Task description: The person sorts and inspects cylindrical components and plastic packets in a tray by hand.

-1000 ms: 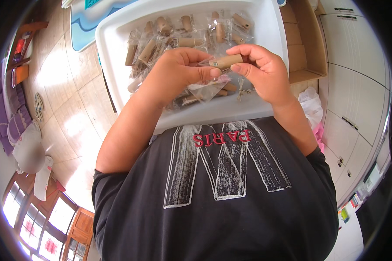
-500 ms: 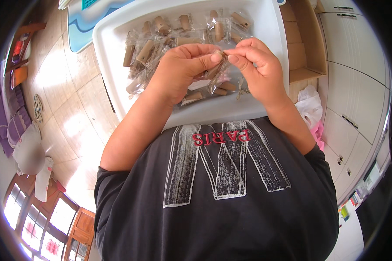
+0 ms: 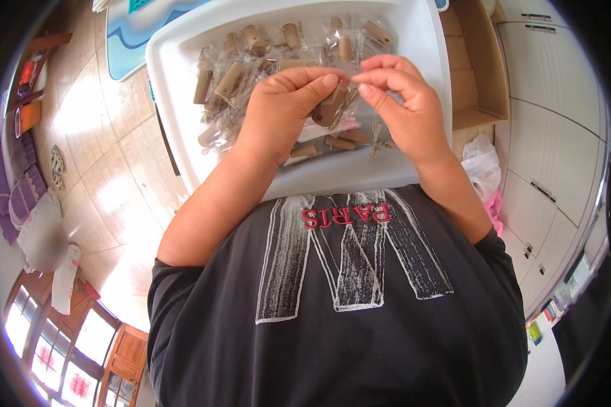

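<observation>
My left hand point(image 3: 284, 102) is closed in a pinch, thumb against fingers, on the top of a small clear plastic bag. Inside the bag hangs a brown, wood-coloured cylinder point(image 3: 328, 113), below my fingertips. My right hand point(image 3: 407, 108) is closed at the same bag, its thumb and finger at the bag's upper edge. A clear flap point(image 3: 348, 68) stands up between the two hands. Beneath them is a white plastic tub point(image 3: 433, 41) holding several bagged brown cylinders point(image 3: 229, 79). Loose brown cylinders point(image 3: 339, 142) and thin string bundles point(image 3: 379, 144) lie at its near side.
An open cardboard box point(image 3: 478, 61) stands right of the tub, with white plastic bags point(image 3: 480, 163) nearer me. White cabinets point(image 3: 557, 88) line the right side. A blue-patterned table point(image 3: 122, 41) is at the far left. Another person point(image 3: 44, 244) is at the left.
The bag between my hands has turned, so its brown cylinder shows more clearly. A clear flap now stands up, and my right fingers have shifted slightly right.
</observation>
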`<state>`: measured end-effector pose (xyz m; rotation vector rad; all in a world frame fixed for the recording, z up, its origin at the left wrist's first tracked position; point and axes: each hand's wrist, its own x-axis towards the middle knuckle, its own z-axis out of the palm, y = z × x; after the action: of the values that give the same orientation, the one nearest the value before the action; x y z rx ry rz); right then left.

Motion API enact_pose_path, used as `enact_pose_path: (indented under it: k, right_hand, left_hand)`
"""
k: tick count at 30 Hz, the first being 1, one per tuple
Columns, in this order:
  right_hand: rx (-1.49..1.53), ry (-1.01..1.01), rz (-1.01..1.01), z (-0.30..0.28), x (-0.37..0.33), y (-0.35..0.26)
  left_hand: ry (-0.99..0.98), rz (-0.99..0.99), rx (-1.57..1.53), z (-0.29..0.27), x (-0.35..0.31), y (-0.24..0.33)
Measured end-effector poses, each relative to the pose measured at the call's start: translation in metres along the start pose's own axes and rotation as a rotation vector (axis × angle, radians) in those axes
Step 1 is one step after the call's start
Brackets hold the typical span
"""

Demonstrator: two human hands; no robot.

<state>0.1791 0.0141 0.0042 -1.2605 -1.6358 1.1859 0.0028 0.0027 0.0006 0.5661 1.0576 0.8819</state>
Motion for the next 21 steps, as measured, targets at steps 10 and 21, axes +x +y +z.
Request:
enact_pose_path:
  k: [10, 21]
  right_hand:
    - [-0.264, 0.13, -0.318, 0.012, 0.014, -0.006]
    - [0.456, 0.386, 0.119, -0.007, 0.026, 0.013]
  left_hand:
    - [-0.007, 0.156, 0.168, 0.009, -0.006, -0.004]
    - [-0.027, 0.152, 0.159, 0.009, -0.006, 0.0]
